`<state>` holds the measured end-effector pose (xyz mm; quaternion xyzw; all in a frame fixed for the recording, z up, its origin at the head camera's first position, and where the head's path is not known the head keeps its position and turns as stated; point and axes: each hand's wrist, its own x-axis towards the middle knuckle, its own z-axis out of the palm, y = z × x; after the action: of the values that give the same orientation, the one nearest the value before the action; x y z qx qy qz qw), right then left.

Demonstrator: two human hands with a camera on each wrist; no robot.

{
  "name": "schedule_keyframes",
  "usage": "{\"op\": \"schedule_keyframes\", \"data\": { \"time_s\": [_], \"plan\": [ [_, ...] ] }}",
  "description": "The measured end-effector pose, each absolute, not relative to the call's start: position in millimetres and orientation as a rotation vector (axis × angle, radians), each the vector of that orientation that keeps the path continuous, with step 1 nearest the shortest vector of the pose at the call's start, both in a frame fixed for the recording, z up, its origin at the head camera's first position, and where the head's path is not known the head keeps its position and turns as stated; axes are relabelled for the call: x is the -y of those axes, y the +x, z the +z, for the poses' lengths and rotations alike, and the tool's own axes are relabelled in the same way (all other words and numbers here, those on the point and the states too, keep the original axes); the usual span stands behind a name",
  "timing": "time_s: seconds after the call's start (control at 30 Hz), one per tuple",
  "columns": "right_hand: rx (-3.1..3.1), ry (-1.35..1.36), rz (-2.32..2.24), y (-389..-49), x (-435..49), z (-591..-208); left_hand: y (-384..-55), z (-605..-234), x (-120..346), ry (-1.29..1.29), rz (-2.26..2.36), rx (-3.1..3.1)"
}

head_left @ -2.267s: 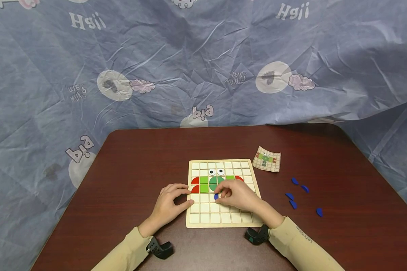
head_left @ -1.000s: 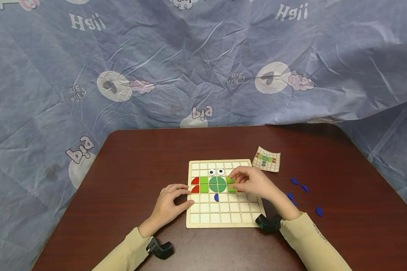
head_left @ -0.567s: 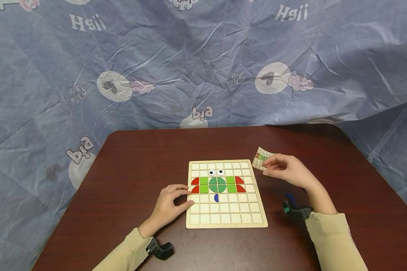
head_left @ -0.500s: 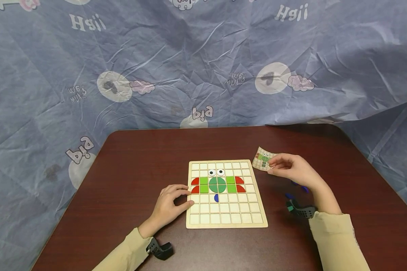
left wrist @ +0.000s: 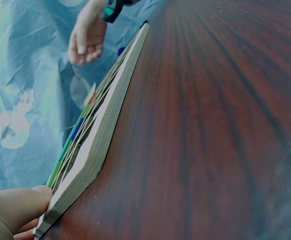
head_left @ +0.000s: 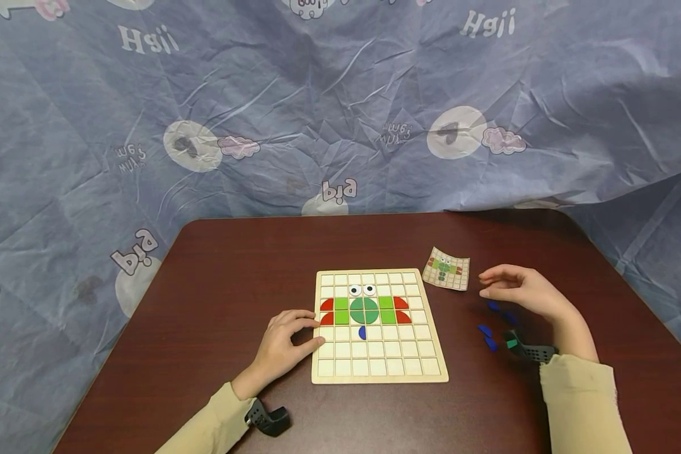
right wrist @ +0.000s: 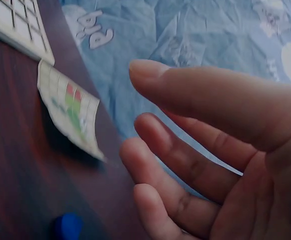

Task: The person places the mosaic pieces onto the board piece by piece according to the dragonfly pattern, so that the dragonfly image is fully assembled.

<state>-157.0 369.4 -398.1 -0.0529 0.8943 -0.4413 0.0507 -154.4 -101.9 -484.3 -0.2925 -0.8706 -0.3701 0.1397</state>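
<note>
My left hand (head_left: pixel 284 340) rests at the left edge of a pale wooden grid board (head_left: pixel 383 371), thumb and fingertips on its rim. In the left wrist view the thumb (left wrist: pixel 23 206) touches that rim. On the board are two round eye pieces (head_left: pixel 369 290), a dark green disc made of quarters (head_left: pixel 357 311), light green squares (head_left: pixel 342 318), red quarter pieces (head_left: pixel 327 318) and a blue curved piece (head_left: pixel 362 333) below the disc. My right hand (head_left: pixel 528 291) hovers over the loose blue pieces (head_left: pixel 485 330), fingers loosely bent, nothing between them.
A small, slightly curled pattern card (head_left: pixel 446 270) lies by the board's upper right corner, printed with a similar figure. Several blue pieces lie right of the board, some partly behind my right hand and wristband (head_left: pixel 528 349). A blue printed cloth (head_left: pixel 295 113) hangs behind the dark red table (head_left: pixel 250 252).
My right hand has left the blue piece on the board and moved right, past the card, to above the loose blue pieces. My left hand has stayed at the board's edge.
</note>
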Motion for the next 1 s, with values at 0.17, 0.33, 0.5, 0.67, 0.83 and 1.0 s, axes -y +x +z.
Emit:
{"op": "schedule_keyframes", "data": {
  "time_s": [0.17, 0.33, 0.5, 0.67, 0.83, 1.0],
  "plan": [
    [-2.713, -0.111, -1.344, -158, -379, -408, -154, -484, 102, -0.843, -1.078, 2.517],
    [-2.689, -0.078, -1.368, -159, -387, -420, -153, -483, 101, -0.842, -1.081, 2.517],
    [-2.688, -0.056, -1.344, -162, -392, -431, -153, -483, 101, -0.842, -1.072, 2.512],
    [-2.713, -0.036, -1.300, -163, -393, -436, -154, -484, 101, -0.841, -1.060, 2.512],
    [-2.723, -0.038, -1.313, -163, -391, -438, -154, -484, 102, -0.851, -1.059, 2.495],
    [-2.732, 0.012, -1.300, -164, -390, -438, -154, -485, 102, -0.856, -1.060, 2.489]
  ]
}}
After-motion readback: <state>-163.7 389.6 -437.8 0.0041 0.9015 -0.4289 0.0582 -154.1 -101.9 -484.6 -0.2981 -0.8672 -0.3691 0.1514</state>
